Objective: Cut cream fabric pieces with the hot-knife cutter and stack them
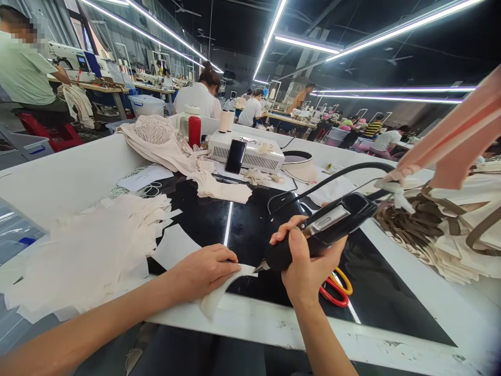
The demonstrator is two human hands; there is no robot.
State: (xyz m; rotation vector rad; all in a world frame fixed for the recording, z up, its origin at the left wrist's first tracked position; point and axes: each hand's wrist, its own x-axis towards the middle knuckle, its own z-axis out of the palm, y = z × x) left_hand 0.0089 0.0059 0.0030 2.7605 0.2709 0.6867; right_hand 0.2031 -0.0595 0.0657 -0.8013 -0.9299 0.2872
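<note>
My right hand (311,261) is wrapped round a black corded hand tool with a pointed metal tip (332,222), a silver lever along its side. The tool slants down to the left, and its tip meets the end of a narrow cream fabric piece (217,297). My left hand (205,269) grips this piece near the tip, fingers together, against the glossy black board (250,224). Part of the fabric is hidden under that hand and curves down over the table's front edge. Red-and-yellow-handled scissors (338,287) lie just right of my right wrist.
Cream cut pieces (94,245) are heaped on the left. Behind the board stand a white vented box (246,151), a phone (235,156) and a red bottle (194,131). Brown-strapped garments (442,230) pile up on the right, under hanging pink cloth (457,130). Co-workers sit farther off.
</note>
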